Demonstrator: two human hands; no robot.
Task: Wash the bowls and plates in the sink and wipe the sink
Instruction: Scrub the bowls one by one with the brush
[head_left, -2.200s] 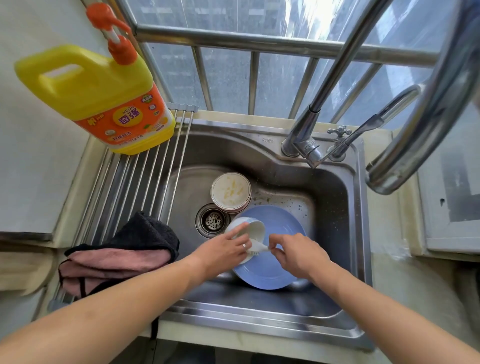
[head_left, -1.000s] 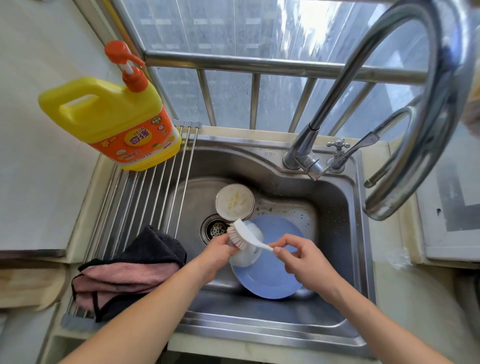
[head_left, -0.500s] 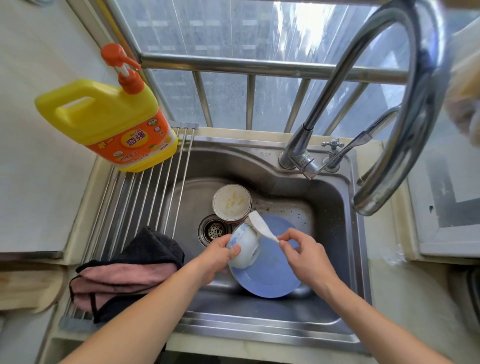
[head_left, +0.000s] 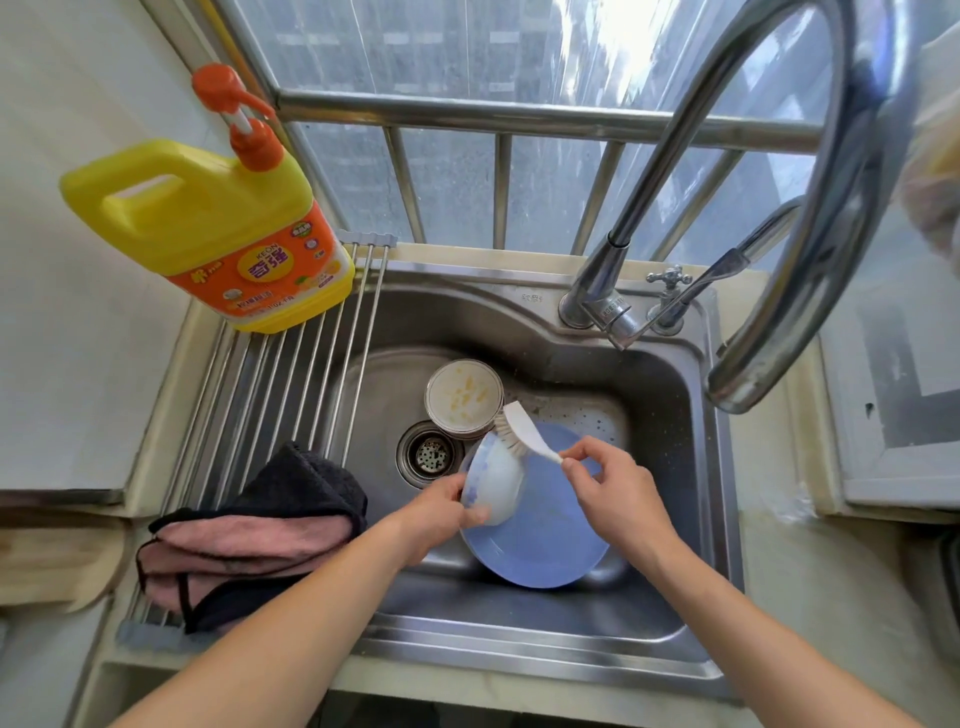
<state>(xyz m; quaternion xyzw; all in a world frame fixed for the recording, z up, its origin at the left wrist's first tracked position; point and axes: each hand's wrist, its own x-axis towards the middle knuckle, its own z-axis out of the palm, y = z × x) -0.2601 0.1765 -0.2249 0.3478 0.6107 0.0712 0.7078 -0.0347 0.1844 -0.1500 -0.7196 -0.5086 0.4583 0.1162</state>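
Left hand (head_left: 439, 512) gripping small white ceramic bowl (head_left: 493, 483) over round blue plate (head_left: 540, 540) in steel sink (head_left: 519, 639); right hand (head_left: 610, 488) pinching white plastic brush (head_left: 522, 431), bristles on bowl's rim; best to rotate bowl steadily; beyond, soiled bowl stack (head_left: 464, 397) waiting.

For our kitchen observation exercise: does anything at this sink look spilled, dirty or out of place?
Yes: the small white round dish beside the drain carries yellow food residue. Otherwise nothing stands out.
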